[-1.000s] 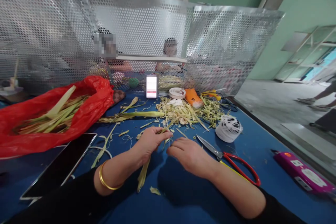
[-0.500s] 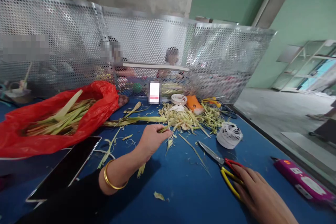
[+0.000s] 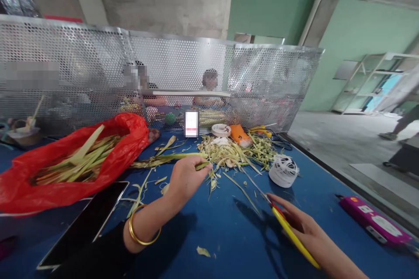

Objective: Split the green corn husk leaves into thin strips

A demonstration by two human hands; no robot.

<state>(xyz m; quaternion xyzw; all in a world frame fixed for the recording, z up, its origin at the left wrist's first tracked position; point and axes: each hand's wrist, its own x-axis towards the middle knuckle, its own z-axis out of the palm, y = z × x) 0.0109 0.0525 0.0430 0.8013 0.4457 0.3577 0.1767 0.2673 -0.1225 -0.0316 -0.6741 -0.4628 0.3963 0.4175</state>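
Observation:
My left hand (image 3: 188, 178), with a gold bangle at the wrist, is closed in a pinch on a green plant strip (image 3: 202, 165). My right hand (image 3: 299, 224) grips scissors (image 3: 288, 231) with red and yellow handles. They are tilted up off the table, turned edge-on, with their blades pointing away to the left. Just beyond my left hand lies a heap of pale green plant shreds (image 3: 225, 152). A roll of white strapping (image 3: 283, 171) stands beyond the scissors.
On the left a red plastic bag (image 3: 131, 128) holds long plant strips, with a dark tablet (image 3: 88, 222) in front of it. A purple packet (image 3: 373, 220) lies at right. Behind a perforated metal screen (image 3: 183, 61) sit two people. A lit phone (image 3: 191, 123) stands upright before it.
My right hand has lifted the scissors off the table and turned them on edge. My left hand keeps its pinch on the strip. The whole view has tipped slightly upward.

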